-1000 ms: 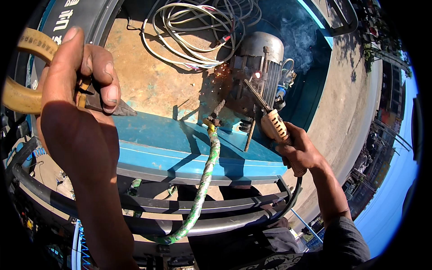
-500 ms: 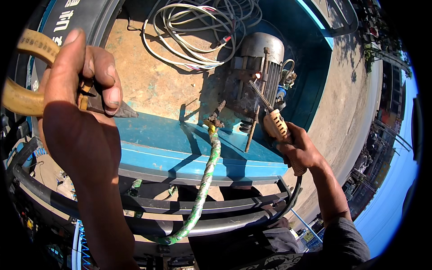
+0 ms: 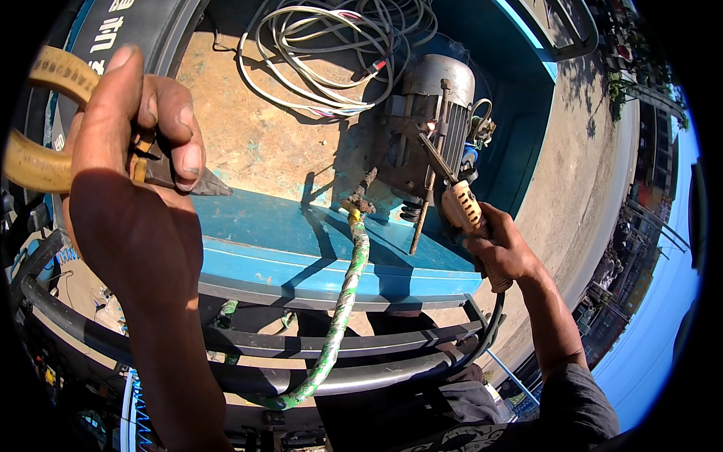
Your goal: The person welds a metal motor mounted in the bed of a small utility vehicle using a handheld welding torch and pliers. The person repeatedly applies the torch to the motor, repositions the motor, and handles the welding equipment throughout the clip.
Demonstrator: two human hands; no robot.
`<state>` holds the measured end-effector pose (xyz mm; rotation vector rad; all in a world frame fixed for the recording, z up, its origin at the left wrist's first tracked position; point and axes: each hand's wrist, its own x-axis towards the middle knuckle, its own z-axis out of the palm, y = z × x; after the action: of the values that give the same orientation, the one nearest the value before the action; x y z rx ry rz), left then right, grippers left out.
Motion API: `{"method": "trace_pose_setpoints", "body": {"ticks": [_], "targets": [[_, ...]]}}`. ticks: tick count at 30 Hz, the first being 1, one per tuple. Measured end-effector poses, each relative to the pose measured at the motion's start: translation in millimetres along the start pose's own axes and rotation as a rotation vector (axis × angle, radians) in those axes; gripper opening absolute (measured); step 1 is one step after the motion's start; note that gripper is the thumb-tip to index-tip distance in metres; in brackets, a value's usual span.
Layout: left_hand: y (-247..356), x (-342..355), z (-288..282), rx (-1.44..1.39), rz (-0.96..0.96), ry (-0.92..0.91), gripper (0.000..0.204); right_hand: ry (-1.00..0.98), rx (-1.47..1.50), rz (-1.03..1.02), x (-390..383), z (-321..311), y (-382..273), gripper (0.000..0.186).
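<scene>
My left hand (image 3: pixel 143 158) grips pliers with yellow curved handles (image 3: pixel 41 167) and dark pointed jaws (image 3: pixel 213 184), held up over the blue ledge. The handles are spread and run toward the left rim of the picture. My right hand (image 3: pixel 503 245) is wrapped round a beige welding electrode holder (image 3: pixel 463 207) with slotted vents; a black cable leaves its lower end. Its narrow metal front (image 3: pixel 437 157) points up at an electric motor (image 3: pixel 433 98). A small orange-white glow (image 3: pixel 431 126) shows beside that tip, against the motor's rusty side. A long rusty rod (image 3: pixel 419 218) stands along the motor.
A blue cargo bed (image 3: pixel 256 218) with a worn tan floor holds the motor and a coil of pale cable (image 3: pixel 301 83). A rusty clamp (image 3: pixel 361 200) on a green-and-white wrapped cable (image 3: pixel 339 316) bites near the ledge. Black rails (image 3: pixel 354 345) run in front; a road lies right.
The electrode holder's front has shifted very slightly at the motor, and the faint smoke there has drifted. My left hand and the pliers hardly move.
</scene>
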<state>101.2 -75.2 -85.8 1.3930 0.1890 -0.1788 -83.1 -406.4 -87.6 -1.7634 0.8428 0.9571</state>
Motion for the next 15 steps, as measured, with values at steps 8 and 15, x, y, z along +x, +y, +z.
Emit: {"method": "trace_pose_setpoints", "body": {"ticks": [8,15], "targets": [[0.0,-0.9,-1.3,-0.012,0.006,-0.015,0.028,0.024,-0.015,-0.007,1.0,2.4,0.5,0.065],[-0.6,0.2,-1.6,-0.035,-0.005,-0.028,0.028,0.026,-0.014,-0.005,1.1,1.0,3.2,0.065]]}}
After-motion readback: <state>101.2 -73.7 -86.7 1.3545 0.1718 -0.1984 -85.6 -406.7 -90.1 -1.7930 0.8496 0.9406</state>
